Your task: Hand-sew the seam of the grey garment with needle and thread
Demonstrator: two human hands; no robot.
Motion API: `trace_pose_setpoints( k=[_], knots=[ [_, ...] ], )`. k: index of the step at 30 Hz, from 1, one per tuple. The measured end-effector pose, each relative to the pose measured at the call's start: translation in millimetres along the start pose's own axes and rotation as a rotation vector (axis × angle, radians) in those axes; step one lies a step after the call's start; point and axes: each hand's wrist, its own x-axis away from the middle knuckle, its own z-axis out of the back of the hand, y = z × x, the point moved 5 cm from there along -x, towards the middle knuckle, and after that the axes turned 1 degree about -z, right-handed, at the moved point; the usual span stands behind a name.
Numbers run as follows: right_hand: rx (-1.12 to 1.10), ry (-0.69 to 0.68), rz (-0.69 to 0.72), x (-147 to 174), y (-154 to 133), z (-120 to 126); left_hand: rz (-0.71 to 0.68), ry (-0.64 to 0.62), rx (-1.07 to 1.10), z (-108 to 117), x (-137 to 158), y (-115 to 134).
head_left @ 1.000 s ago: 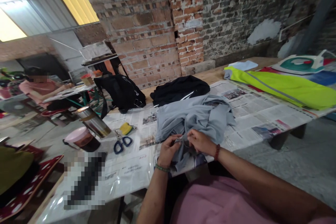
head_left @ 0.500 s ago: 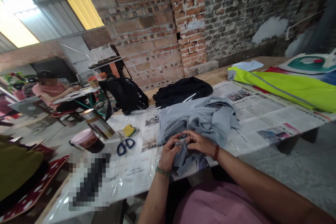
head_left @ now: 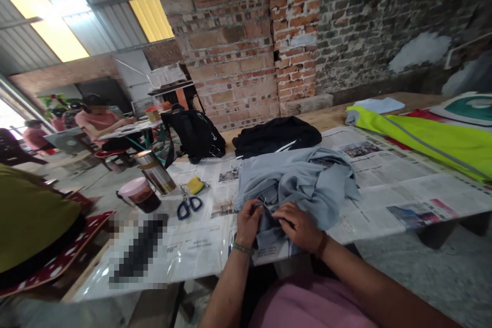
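Note:
A light grey garment [head_left: 295, 177] lies bunched on the newspaper-covered table, its near edge hanging toward me. My left hand [head_left: 249, 223] pinches a fold of this garment between thumb and fingers. A thin, shiny sliver like a needle shows just above those fingertips, too small to be sure of. Close by on the right, my right hand [head_left: 298, 225] is closed in a pinch over the same cloth; what lies between its fingertips is hidden. Blue-handled scissors [head_left: 190, 206] rest left of the hands, beside a yellow object [head_left: 195, 185].
Behind the garment are a black garment [head_left: 277, 136] and a black backpack [head_left: 194, 133]. A steel flask [head_left: 156, 171] and pink-lidded cup [head_left: 140, 195] stand left. A yellow-green garment [head_left: 423, 138] and an iron [head_left: 467, 108] lie right. Other people sit at left.
My hands have moved slightly apart, and the right hand has turned knuckles-up over the cloth. The whole view has shifted, so things appear further right.

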Motion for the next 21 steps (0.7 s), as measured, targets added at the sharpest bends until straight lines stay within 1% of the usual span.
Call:
trace_pose_setpoints(
  k=[1,2,6,8,10,12,15,18,20,21],
  knots=[
    [-0.030,-0.003,-0.045,0.4,2.3,-1.0,-0.006,0.005,-0.008,0.5,0.2,1.4],
    [-0.082,0.007,-0.119,0.5,7.2,-1.6,-0.016,0.006,-0.017,0.5,0.6,3.4],
    [-0.349,0.055,-0.469,-0.8,36.5,-4.8,-0.114,-0.047,-0.055,-4.1,4.9,17.0],
    [-0.397,0.028,-0.568,-2.6,45.9,-6.8,-0.185,-0.088,-0.072,-8.0,8.2,24.4],
    [-0.381,-0.005,-0.597,-4.8,49.0,-7.4,-0.251,-0.120,-0.082,-11.3,11.1,30.0],
    [-0.343,-0.009,-0.560,-7.3,46.9,-6.2,-0.301,-0.147,-0.085,-13.8,13.1,33.2],
    [-0.331,-0.010,-0.491,-10.1,41.6,-5.8,-0.340,-0.184,-0.079,-16.4,13.9,34.4],
    [-0.401,0.003,-0.523,-10.6,42.7,-6.6,-0.330,-0.207,-0.064,-18.1,13.0,33.1],
    [-0.463,0.020,-0.555,-11.0,44.6,-6.6,-0.277,-0.215,-0.049,-19.4,11.7,29.9],
    [-0.491,0.024,-0.569,-11.2,45.3,-6.7,-0.229,-0.214,-0.033,-19.9,10.8,27.3]
  ],
)
